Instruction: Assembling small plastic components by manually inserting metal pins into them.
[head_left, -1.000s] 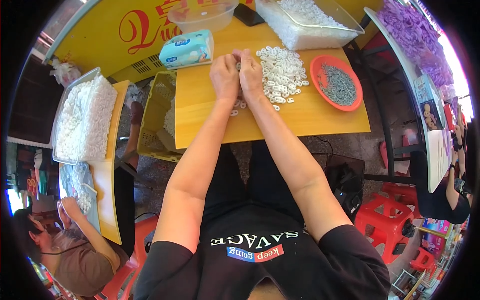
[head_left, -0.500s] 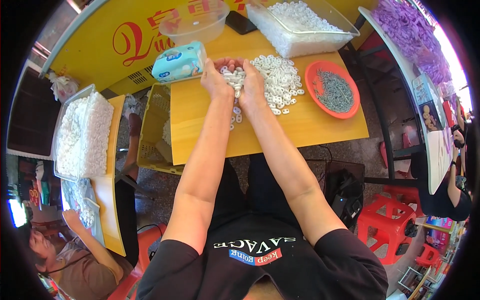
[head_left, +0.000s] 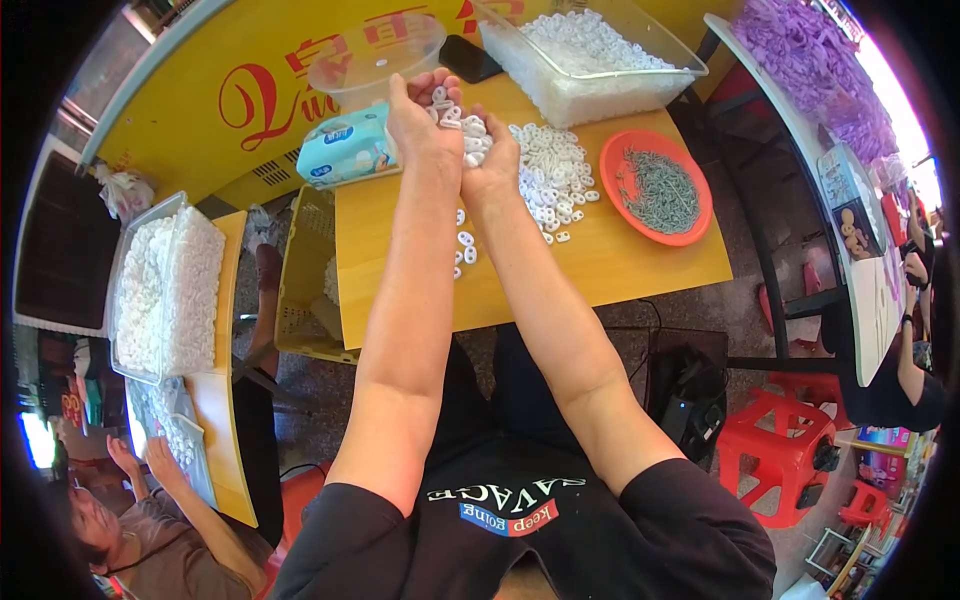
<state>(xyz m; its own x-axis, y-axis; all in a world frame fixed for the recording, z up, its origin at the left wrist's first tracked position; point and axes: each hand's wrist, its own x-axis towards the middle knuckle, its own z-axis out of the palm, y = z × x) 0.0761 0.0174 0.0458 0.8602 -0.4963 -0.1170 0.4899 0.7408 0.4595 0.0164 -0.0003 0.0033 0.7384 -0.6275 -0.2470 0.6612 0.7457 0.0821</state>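
My left hand and my right hand are cupped side by side above the wooden table, holding a heap of small white plastic pieces. The pieces are oval, and many show two holes. My left hand sits a little higher and farther away than my right, with its fingers curled up around the load. Just right of my hands a pile of the same white pieces spreads on the table. A few loose pieces lie nearer to me, beside my forearms.
A red-orange dish of screws stands at right. Behind are a clear bin of white pieces, a black phone, a clear round tub and a blue tissue pack. A seated co-worker is at lower left.
Both cupped hands have risen off the table with white pieces in them, my left hand going farthest. The pile beside them looks smaller. The co-worker's hands have come up together.
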